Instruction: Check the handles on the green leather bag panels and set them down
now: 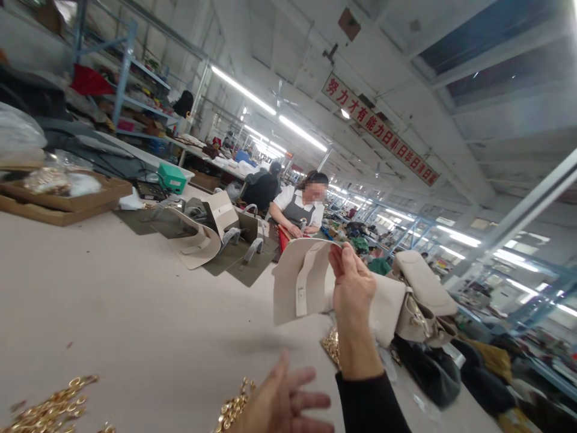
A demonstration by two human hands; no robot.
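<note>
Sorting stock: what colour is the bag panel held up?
Beige bag panel, in the head view.

A large factory hall stretches away under a white sloped ceiling (406, 54) lit by long fluorescent tube lights (270, 111). A red banner with pale characters (381, 131) hangs from the roof. Blue metal shelving racks (126, 78) line the left side, stacked with goods. A wide pale worktable (112, 300) fills the foreground, with grey steel frame posts (518, 219) at the right.

Right hand (354, 288) bare — a black long sleeve (369, 403) ends at the wrist; left hand (283, 403) bare (no sleeve visible).
</note>
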